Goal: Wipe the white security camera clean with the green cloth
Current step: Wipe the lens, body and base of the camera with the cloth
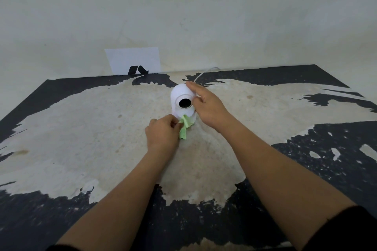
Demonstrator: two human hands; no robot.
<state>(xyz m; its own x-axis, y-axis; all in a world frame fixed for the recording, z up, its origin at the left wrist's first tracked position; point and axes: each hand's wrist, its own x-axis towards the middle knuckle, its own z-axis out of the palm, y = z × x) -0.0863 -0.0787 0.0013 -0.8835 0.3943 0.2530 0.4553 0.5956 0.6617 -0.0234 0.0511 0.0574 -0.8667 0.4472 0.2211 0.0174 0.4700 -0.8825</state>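
Observation:
The white security camera (180,96) stands upright near the back middle of the table, its round black lens facing me. My right hand (208,106) grips its right side, fingers wrapped over the top and back. My left hand (163,131) pinches the small green cloth (184,126) and presses it against the front of the camera's base. Part of the cloth hangs down onto the table.
The worn table (81,128) has black paint peeling off a pale surface. A white cable (201,74) runs from behind the camera to the back edge. A white sheet with a black mark (133,60) leans on the wall behind.

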